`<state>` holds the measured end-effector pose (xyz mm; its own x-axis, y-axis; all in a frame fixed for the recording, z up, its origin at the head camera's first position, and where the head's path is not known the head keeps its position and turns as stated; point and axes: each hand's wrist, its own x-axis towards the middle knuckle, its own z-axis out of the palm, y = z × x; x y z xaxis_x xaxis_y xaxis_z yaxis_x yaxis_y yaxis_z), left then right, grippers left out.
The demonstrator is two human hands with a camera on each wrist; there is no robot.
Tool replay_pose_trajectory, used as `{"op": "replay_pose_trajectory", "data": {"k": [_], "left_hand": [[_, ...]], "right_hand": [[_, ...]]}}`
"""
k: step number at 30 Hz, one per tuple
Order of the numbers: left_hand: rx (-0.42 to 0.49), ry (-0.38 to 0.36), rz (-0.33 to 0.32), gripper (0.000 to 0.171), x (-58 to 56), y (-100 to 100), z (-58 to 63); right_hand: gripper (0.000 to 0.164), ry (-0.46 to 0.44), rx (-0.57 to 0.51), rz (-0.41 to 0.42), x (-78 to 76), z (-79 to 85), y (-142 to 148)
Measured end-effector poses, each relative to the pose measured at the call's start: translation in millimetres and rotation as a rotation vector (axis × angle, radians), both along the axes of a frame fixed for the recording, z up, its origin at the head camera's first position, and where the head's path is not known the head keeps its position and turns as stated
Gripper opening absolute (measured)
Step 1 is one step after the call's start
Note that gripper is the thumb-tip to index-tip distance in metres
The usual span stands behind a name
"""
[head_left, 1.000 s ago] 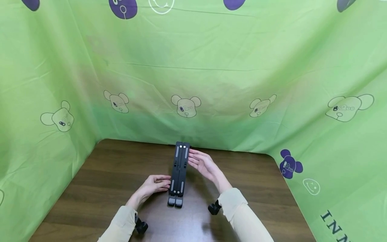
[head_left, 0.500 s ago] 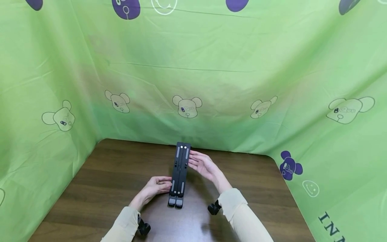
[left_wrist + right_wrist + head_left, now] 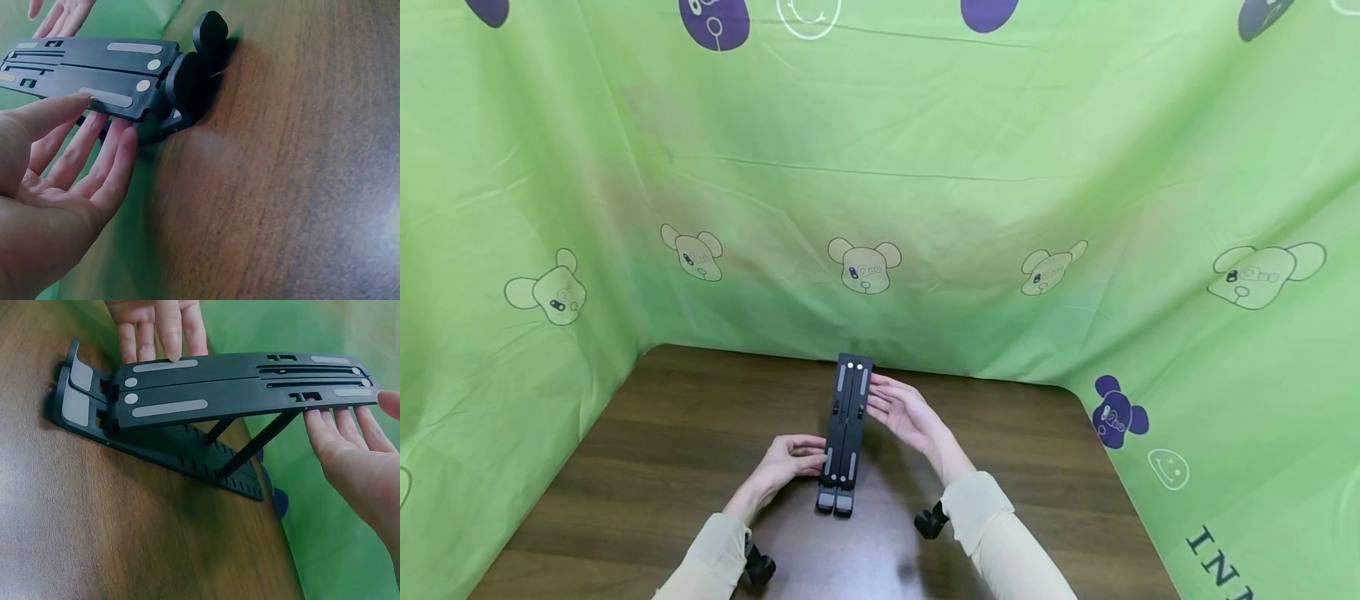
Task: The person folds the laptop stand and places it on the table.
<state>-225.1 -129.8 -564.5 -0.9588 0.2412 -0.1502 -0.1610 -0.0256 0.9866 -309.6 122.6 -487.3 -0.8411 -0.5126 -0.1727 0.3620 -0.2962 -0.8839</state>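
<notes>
A black folding laptop stand (image 3: 846,433) is on the table, its twin bars side by side. Its top slopes above the base, propped by slanted struts, as the right wrist view shows. Grey pads and two upturned front lips (image 3: 78,394) mark it. My left hand (image 3: 56,169) pinches the near part of its left edge, thumb on the upper face and fingers underneath. My right hand (image 3: 910,417) is at the far right edge. Its fingers (image 3: 340,428) reach under that edge, fairly straight, and the thumb looks apart from the stand in the left wrist view.
The stand is on a brown wood-grain table (image 3: 700,400). Green printed cloth (image 3: 955,208) hangs behind it and on both sides, close to the table's back edge. A black wrist camera (image 3: 760,568) is on the left wrist and another wrist camera (image 3: 931,521) on the right.
My left hand and forearm have shifted slightly to the right against the stand. The stand and my right hand stay almost where they were; the head view has moved a little.
</notes>
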Motion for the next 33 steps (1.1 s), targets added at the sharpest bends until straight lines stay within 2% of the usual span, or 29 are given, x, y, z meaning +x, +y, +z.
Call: {"op": "replay_pose_trajectory", "data": {"k": [6, 11, 20, 33], "left_hand": [[-0.007, 0.032, 0.029, 0.038, 0.4, 3.6, -2.0], [-0.020, 0.032, 0.054, 0.036, -1.0, 5.2, -3.0], [-0.043, 0.070, 0.054, 0.039, 2.1, 7.9, 0.7], [-0.067, 0.095, 0.178, 0.042, 1.3, 14.1, 1.3]], "right_hand": [[0.059, 0.013, 0.004, -0.004, 1.8, 0.4, 0.4], [0.059, 0.001, -0.021, -0.012, 2.2, 0.6, -1.0], [0.054, -0.030, -0.080, -0.037, 2.7, -0.2, -1.0], [0.058, -0.065, -0.092, -0.076, 6.0, 1.1, -2.9]]}}
